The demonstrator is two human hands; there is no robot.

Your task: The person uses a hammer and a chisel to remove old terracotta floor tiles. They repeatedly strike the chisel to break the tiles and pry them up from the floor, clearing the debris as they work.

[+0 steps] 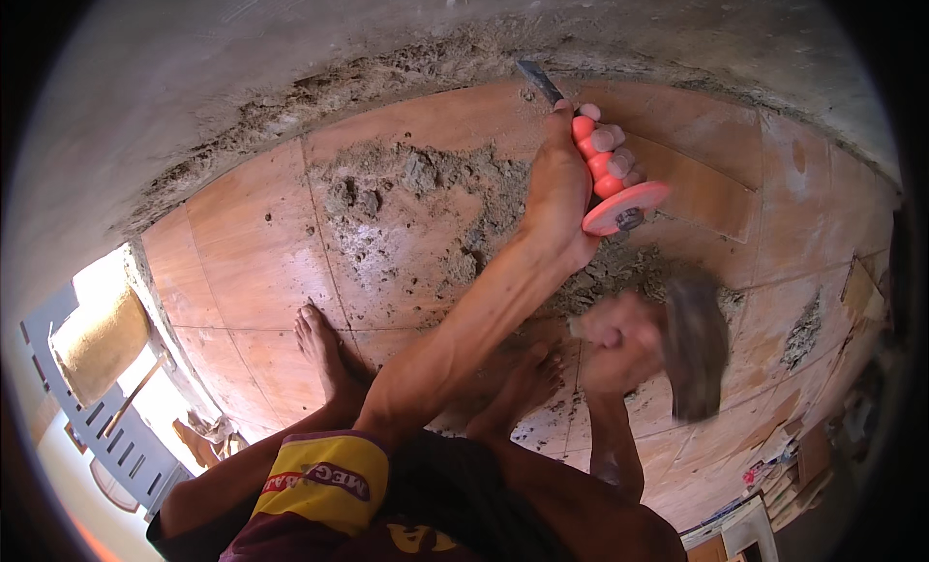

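Observation:
My left hand (pixel 562 177) grips a cold chisel by its ribbed orange-red handle (pixel 596 157), fingers wrapped round it. The round guard (pixel 625 208) and the metal striking end (pixel 630 218) face back toward me. The flat steel blade (pixel 538 80) points away, its tip at the rough, broken strip (pixel 406 72) along the foot of the wall. Lower and to the right, my right hand (pixel 624 337) is closed round a hammer; both are blurred. The heavy hammer head (pixel 697 348) stands out on the right, apart from the chisel. Most of the hammer's handle is hidden in my fist.
Grey rubble (pixel 421 173) and crumbs lie over the reddish floor tiles (pixel 254 271). My bare feet (pixel 317 337) stand among them. A grey wall (pixel 218 54) curves across the far side. A bright opening is at left, with clutter (pixel 787 482) at lower right.

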